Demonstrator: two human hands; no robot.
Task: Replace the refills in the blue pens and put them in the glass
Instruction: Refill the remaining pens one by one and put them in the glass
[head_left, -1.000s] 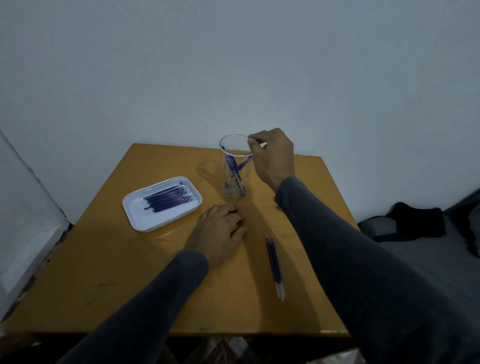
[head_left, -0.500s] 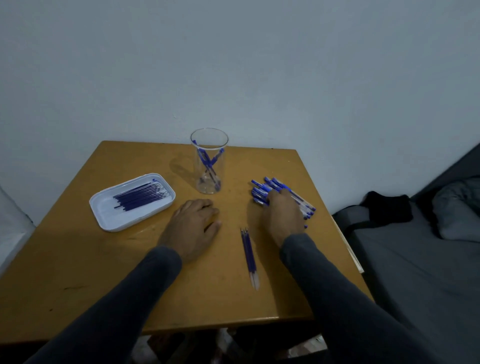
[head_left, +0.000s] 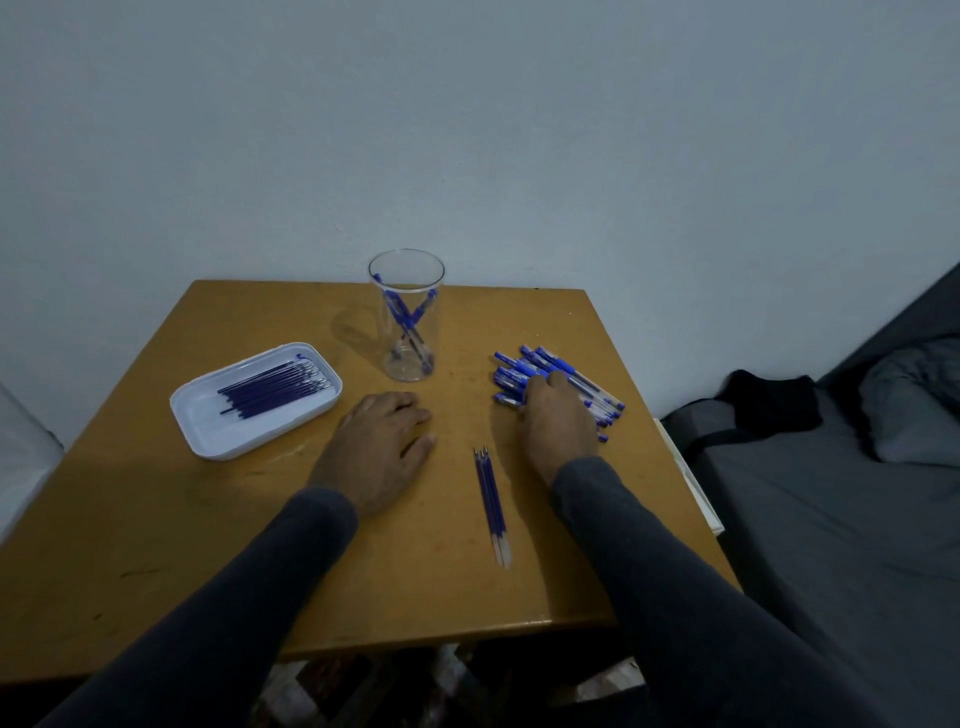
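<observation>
A clear glass (head_left: 384, 338) stands at the back middle of the wooden table (head_left: 182, 545), with two blue pens (head_left: 408, 322) crossed inside it. A pile of several blue pens (head_left: 517, 370) lies on the right side of the table. My right hand (head_left: 558, 423) lies over that pile with its fingertips among the pens; whether they pinch one is hidden. My left hand (head_left: 379, 447) rests flat on the table in front of the glass, holding nothing. A few loose refills (head_left: 491, 499) lie between my hands.
A white tray (head_left: 208, 426) holding several dark blue refills (head_left: 270, 389) sits at the left of the table. The wall runs just behind the table. A grey bed (head_left: 831, 509) with a black cloth (head_left: 769, 400) lies to the right.
My right hand left the rim of the glass and came down to the right onto the pen pile. My view shifted right, so the pile came into view. The left hand stayed put.
</observation>
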